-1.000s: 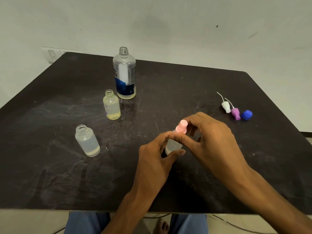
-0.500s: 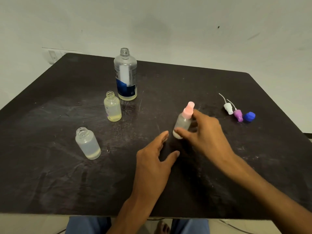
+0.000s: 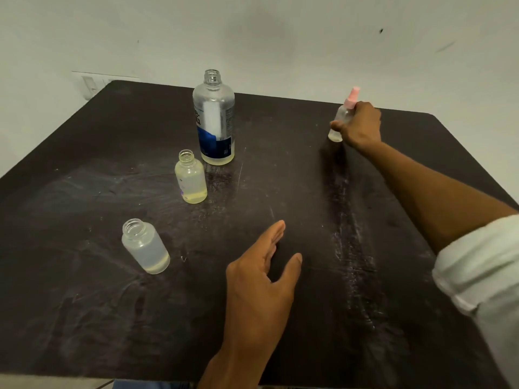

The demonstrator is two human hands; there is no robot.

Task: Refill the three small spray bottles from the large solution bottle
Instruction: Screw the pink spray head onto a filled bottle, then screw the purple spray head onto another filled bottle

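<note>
Reaching toward the far right of the dark table [image 3: 309, 318], the right hand [image 3: 361, 126] is wrapped around a small spray bottle [image 3: 341, 119] fitted with a pink spray head [image 3: 352, 96]. The bottle tilts slightly and its base sits at or just above the tabletop; contact cannot be confirmed. The rolled white sleeve [image 3: 477, 265] of that arm shows at the right edge.

The left hand [image 3: 261, 284] is empty, fingers extended and thumb spread, palm facing inward low over the near centre of the table.

The large solution bottle [image 3: 214, 119] stands upright and uncapped at the far centre, blue and white label, a shallow layer of yellowish liquid at the bottom. Just in front and to its left stands a small open bottle [image 3: 191, 178] with a little yellowish liquid. Nearer, well to the left, a second open bottle [image 3: 144, 247], frosted, also stands uncapped with a little liquid inside.

A wall switch plate [image 3: 92, 82] shows behind the table's far left corner.
</note>
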